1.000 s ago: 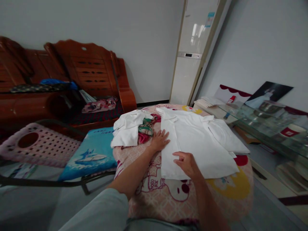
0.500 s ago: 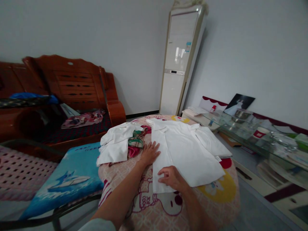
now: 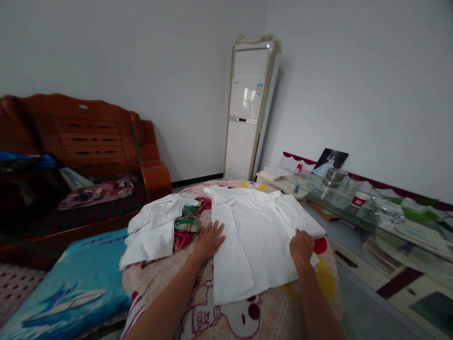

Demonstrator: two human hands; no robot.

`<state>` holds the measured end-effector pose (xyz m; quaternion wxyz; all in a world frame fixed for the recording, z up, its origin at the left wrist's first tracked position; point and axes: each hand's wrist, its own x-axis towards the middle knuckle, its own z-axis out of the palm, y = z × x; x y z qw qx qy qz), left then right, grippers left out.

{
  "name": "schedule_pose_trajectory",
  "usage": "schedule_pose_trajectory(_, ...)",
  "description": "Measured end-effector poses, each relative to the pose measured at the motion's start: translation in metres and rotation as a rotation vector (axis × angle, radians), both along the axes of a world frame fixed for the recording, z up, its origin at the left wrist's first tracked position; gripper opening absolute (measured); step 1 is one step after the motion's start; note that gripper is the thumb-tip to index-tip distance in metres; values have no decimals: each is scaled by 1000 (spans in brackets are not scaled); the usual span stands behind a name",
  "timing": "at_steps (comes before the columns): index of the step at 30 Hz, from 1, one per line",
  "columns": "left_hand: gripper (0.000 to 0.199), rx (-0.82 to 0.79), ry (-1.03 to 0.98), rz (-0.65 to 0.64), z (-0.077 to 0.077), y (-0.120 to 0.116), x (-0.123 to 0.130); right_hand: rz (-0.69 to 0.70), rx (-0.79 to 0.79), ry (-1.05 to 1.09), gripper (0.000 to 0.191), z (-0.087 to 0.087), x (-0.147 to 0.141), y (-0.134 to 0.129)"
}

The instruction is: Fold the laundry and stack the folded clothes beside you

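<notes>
A white shirt point(image 3: 258, 236) lies spread on the round table with its patterned pink cloth point(image 3: 163, 293), its left side folded inward. My left hand point(image 3: 209, 240) rests flat with fingers spread at the shirt's left edge. At the right edge of the shirt, my right hand point(image 3: 301, 246) is closed, its fingers pinching the white fabric. Beyond it lies a folded white garment point(image 3: 300, 215). Left of my left hand are a crumpled white garment point(image 3: 155, 229) and a green plaid and red cloth point(image 3: 187, 224).
A blue cushion point(image 3: 74, 288) sits at the left, before a wooden sofa point(image 3: 88, 137). A tall air conditioner point(image 3: 244, 113) stands behind the table. To the right, a glass shelf point(image 3: 339, 208) holds a red-and-white cup point(image 3: 358, 200) and a metal bowl point(image 3: 335, 175).
My right hand has moved from the shirt's lower left part to its right edge and closed on the fabric. The camera view has shifted, and my left hand remains beside the shirt's left edge.
</notes>
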<state>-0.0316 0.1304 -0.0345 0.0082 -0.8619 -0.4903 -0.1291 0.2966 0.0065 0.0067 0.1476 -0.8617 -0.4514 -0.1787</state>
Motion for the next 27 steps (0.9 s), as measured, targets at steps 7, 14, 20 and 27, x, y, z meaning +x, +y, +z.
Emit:
schedule_pose_trajectory(7,51,6,1,5,-2,0,0,-21,9,-44,33,-11,24,-4)
schedule_pose_trajectory(14,52,-7,3,7,-4,1,0,107,-90,-48,28,8,1,7)
schedule_pose_trajectory(20,49,-8,-62,22,-2,0,0,384,-207,112,24,18,-50,14)
schedule_pose_trajectory(27,38,-310,-488,-268,25,-18,45,631,-329,420,18,11,-70,12)
